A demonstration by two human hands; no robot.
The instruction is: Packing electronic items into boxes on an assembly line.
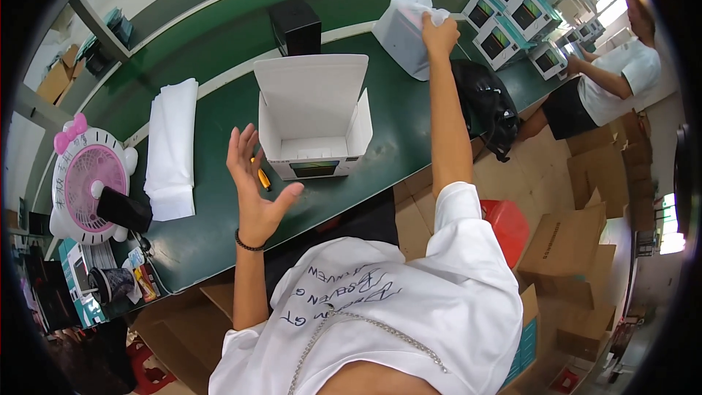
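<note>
A white plastic bag with something dark showing through it stands toward the far side of the worktop, and the right hand grips its gathered top, probably because the loose plastic there is easiest to grasp. Nearer the person, a white retail carton stands with its lid raised at the back, which leaves the inside exposed. The left hand is empty, fingers spread beside the carton, close to a yellow utility knife. Folded white sheets lie further left, seemingly stacked within easy reach; past them is a pink-and-white fan. A black box stands behind the carton, and a black backpack rests near the right edge. The worktop is green and smooth. Beyond, printed cartons are piled up beside a co-worker, with brown cardboard boxes on the floor.
</note>
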